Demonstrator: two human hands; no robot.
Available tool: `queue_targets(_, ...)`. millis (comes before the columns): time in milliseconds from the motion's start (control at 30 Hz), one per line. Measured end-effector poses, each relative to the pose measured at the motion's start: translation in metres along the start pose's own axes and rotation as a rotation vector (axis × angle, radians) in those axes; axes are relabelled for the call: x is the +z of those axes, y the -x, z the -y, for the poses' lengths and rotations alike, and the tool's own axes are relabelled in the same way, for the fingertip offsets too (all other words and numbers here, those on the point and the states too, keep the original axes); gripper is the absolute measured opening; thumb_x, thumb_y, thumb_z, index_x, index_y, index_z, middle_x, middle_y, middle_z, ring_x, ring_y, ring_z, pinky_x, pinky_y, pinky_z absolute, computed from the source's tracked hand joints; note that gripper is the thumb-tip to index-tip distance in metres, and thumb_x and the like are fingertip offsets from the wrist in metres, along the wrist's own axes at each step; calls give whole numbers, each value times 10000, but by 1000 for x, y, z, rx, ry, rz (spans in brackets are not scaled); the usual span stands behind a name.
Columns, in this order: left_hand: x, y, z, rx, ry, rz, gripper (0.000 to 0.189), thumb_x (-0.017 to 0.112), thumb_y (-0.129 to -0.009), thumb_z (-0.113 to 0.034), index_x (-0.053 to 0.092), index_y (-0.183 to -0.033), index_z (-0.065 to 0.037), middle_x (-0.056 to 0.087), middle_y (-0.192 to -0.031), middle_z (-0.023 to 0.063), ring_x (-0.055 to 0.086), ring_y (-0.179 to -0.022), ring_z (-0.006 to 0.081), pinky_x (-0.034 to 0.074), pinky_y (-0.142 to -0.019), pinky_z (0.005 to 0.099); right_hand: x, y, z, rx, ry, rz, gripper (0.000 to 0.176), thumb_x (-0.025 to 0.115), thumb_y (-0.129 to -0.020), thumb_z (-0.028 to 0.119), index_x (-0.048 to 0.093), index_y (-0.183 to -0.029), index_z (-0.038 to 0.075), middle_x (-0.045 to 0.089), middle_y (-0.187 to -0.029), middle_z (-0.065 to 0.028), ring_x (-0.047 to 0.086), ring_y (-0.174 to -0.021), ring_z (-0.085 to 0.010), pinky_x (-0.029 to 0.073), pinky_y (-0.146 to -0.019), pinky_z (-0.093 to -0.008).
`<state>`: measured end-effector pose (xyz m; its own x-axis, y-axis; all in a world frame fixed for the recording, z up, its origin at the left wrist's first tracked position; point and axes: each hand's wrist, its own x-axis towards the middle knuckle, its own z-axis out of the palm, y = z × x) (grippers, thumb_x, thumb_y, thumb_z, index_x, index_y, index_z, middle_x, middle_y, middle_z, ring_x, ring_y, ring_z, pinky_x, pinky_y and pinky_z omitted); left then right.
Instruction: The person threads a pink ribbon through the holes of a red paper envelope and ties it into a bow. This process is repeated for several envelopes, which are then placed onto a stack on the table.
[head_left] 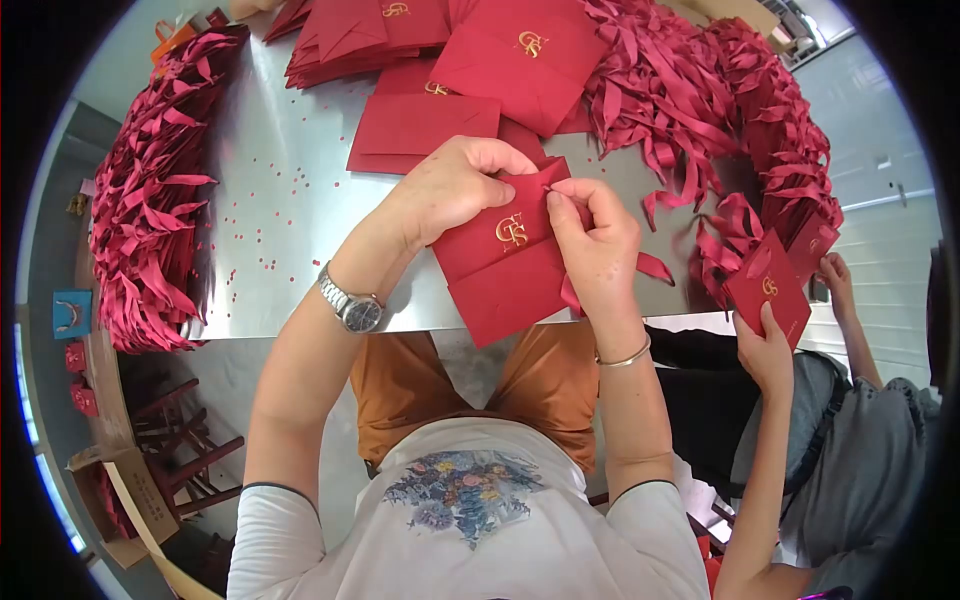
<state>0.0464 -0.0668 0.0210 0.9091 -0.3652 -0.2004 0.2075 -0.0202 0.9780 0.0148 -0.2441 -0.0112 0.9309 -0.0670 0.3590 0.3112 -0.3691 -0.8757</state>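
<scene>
A flat red paper bag (500, 290) with a gold monogram lies tilted between my hands, over the table's front edge. My left hand (465, 185) is closed on its upper left part, thumb on the front face. My right hand (600, 235) pinches at the bag's upper right edge, where a bit of dark red ribbon (549, 187) shows between thumb and fingers. More ribbon (655, 268) trails out from beside my right hand. Exactly how the ribbon passes through the bag is hidden by my fingers.
Flat red bags (425, 125) lie piled ahead of me on the metal table (290, 200), among red paper dots. Ribboned bags (160, 190) are stacked along the left edge. Loose ribbons (650, 90) heap at the right. A co-worker's hand (768, 350) holds a red bag (765, 285).
</scene>
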Motion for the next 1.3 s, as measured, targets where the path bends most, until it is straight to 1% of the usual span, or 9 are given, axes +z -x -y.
queue_targets(367, 0, -7, 10, 97, -207, -34, 237, 648, -781, -52, 671, -994, 49, 690, -844, 102, 625, -784, 129, 498, -714, 275, 10, -1, -6, -203, 123, -25, 74, 702, -790, 5, 648, -839, 17, 634, -713, -95, 595, -597, -185, 484, -577, -300)
queue_targets(467, 2, -7, 13, 155, -337, -61, 249, 643, -776, -58, 665, -996, 57, 693, -845, 143, 653, -790, 177, 509, -725, 301, 9, -1, 5, 11, 177, 3, 71, 706, -791, 19, 646, -826, 27, 628, -696, -95, 595, -592, -196, 483, -573, -304)
queue_targets(633, 3, -7, 19, 223, -414, -118, 266, 638, -761, -63, 665, -1002, 48, 690, -904, 198, 677, -853, 287, 522, -774, 361, 12, -4, -2, -131, 252, 13, 74, 702, -775, 25, 633, -802, 28, 632, -701, -117, 617, -616, -264, 496, -576, -345)
queue_targets(667, 4, -6, 20, 222, -415, -119, 266, 638, -761, -63, 665, -1002, 48, 690, -904, 198, 677, -853, 287, 522, -774, 361, 15, -3, -4, -243, 311, -2, 74, 695, -771, 28, 624, -789, 25, 635, -707, -125, 624, -630, -290, 501, -582, -363)
queue_targets(733, 8, -4, 22, 246, -531, -165, 222, 622, -794, 9, 647, -1009, 56, 701, -914, 109, 645, -860, 139, 511, -777, 285, 15, -3, 0, -222, 376, 36, 68, 679, -777, 36, 613, -788, 24, 640, -719, -130, 628, -650, -313, 505, -597, -387)
queue_targets(867, 8, -1, 22, 279, -518, -158, 237, 632, -779, 15, 644, -1014, 42, 692, -930, 121, 657, -861, 183, 515, -771, 307, 7, -15, 24, -198, 626, 192, 62, 631, -801, 58, 592, -837, 26, 654, -752, -141, 642, -705, -354, 508, -640, -437)
queue_targets(967, 10, 4, 19, 526, -667, -201, 253, 638, -748, 44, 643, -1000, 17, 667, -923, 137, 661, -845, 266, 516, -738, 329, 2, -31, 42, 3, 456, 261, 167, 621, -805, 68, 590, -960, 16, 672, -788, -159, 659, -739, -354, 515, -674, -441)
queue_targets(1200, 2, 5, 19, 536, -622, -169, 269, 633, -758, 42, 649, -1024, 10, 675, -934, 139, 667, -858, 241, 519, -734, 316, -3, -27, 38, 9, 356, 349, 205, 678, -822, 107, 605, -983, 2, 677, -798, -170, 667, -771, -349, 521, -683, -419)
queue_targets(1300, -5, 6, 15, 339, -416, 6, 214, 609, -842, 8, 669, -1047, -4, 696, -975, 85, 653, -882, 154, 512, -775, 284, -4, -14, 36, -63, 434, 287, 197, 696, -818, 114, 595, -953, 13, 673, -790, -167, 665, -771, -352, 519, -683, -427)
